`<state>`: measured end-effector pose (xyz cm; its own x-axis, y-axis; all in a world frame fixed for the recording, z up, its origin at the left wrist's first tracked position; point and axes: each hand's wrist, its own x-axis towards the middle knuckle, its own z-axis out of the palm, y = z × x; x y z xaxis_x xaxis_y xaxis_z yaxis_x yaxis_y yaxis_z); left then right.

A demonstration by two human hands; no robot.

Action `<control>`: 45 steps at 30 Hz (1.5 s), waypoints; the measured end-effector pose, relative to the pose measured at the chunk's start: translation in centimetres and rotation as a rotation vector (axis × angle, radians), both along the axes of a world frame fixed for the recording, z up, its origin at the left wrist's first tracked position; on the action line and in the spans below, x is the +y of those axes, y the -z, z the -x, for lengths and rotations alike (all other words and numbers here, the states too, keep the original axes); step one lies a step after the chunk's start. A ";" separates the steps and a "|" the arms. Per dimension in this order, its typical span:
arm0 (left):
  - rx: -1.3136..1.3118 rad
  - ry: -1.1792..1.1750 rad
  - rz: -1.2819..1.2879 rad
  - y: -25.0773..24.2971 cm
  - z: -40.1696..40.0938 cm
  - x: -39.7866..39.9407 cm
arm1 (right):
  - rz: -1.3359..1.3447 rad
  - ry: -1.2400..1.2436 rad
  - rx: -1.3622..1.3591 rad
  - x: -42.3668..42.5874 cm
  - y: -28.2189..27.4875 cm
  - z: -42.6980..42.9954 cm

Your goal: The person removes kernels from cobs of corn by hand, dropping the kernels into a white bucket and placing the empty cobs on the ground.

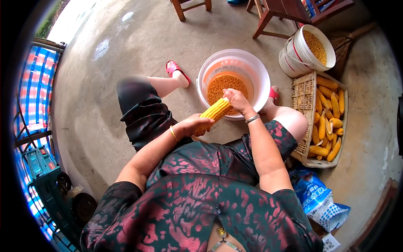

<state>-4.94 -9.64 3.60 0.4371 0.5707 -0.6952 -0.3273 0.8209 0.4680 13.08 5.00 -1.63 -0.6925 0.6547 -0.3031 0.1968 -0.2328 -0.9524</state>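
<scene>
A yellow ear of corn [217, 110] slants over the near rim of a white plastic bucket [201, 67]. My left hand [192, 125] is wrapped around its lower end. At the upper end, the fingers of my right hand [236, 100] press on the tip, where a pale bit shows. Loose corn kernels [224, 85] cover the bottom of the bucket, which stands on the floor between my feet. Whether my right fingers pinch a kernel is hidden.
To the right, a plastic crate [303, 104] holds several corn ears [327, 126]. Behind it a tilted white bucket [291, 58] contains kernels, near a broom [344, 44]. A blue-and-white bag [318, 195] lies below the crate. Wooden chairs [280, 12] stand ahead; a green wheeled machine [47, 186] is at left.
</scene>
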 end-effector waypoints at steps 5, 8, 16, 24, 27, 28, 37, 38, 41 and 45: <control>0.066 0.019 -0.020 -0.3 -0.2 0.1 | 0.018 0.090 -0.068 -0.1 -0.4 0.2; 0.009 -0.008 0.013 0.3 0.2 -0.2 | 0.145 0.112 0.011 -0.3 -1.6 0.1; -0.108 -0.071 0.094 0.3 0.1 -0.4 | -0.326 0.105 -0.125 -1.3 -2.5 0.6; 0.080 -0.057 -0.100 -0.6 -0.3 -0.3 | -0.427 0.058 -0.221 -0.5 -1.7 0.8; 0.097 -0.050 -0.123 -0.3 -0.3 -0.4 | -0.428 0.060 -0.178 -0.4 -1.8 0.8; 0.096 -0.052 -0.135 -0.3 -0.3 -0.4 | -0.428 0.062 -0.177 -0.5 -2.0 0.8; 0.014 -0.086 -0.055 0.4 -0.2 -0.5 | -0.318 0.142 -0.197 -0.2 -0.8 0.6; 0.014 -0.085 -0.056 0.3 -0.2 -0.4 | -0.253 0.132 -0.160 -0.1 -0.3 0.3; -0.018 -0.092 -0.070 0.3 0.1 -0.6 | -0.165 0.100 -0.060 0.0 -1.0 0.1; -0.109 -0.126 -0.003 0.8 0.4 -0.6 | -0.206 -0.002 -0.074 -0.7 -1.8 0.2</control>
<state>-5.37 -10.26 2.77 0.4345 0.6278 -0.6458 -0.4762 0.7687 0.4269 12.83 4.26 0.21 -0.6750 0.7063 -0.2133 0.2682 -0.0344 -0.9628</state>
